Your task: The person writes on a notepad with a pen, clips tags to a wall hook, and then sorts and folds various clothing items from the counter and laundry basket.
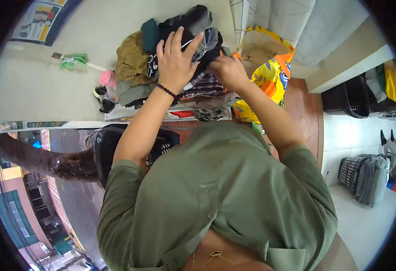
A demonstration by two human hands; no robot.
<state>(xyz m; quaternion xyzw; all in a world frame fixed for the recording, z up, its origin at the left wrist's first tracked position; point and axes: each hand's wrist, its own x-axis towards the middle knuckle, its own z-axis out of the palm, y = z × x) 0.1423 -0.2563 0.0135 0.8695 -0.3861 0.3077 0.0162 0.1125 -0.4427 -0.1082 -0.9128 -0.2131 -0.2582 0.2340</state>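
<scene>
Two hands reach the pile of clothes together. The left hand point(175, 67) lies palm down on top, fingers spread wide, thumb set well apart; it presses flat and does not close around anything. The right hand point(228, 72) is bent at the pile's right side, its fingertips hidden, so I cannot tell whether they pinch cloth or only push in.

The pile of clothes point(202, 65) sits directly under the left fingers and to the left of the right ones. A band of dark cloth runs between the two hands, slanting up and away from the person; the right hand is nearer the pile's edge, the left nearer its middle.

White lettering shows on a black garment point(152, 67) beside the left wrist, which wears a bracelet point(166, 91) of dark round beads. Below the hands, checked fabric point(207, 85) shows in soft, flattened folds. To the left, a mustard-brown garment point(132, 56) looks matte and crumpled, with a dark green bundle point(150, 37) behind it.

Farther out, a glossy yellow bag point(270, 72) with orange trim stands open just beside the right forearm; a smooth pink container point(108, 78) is at the pile's left.
</scene>
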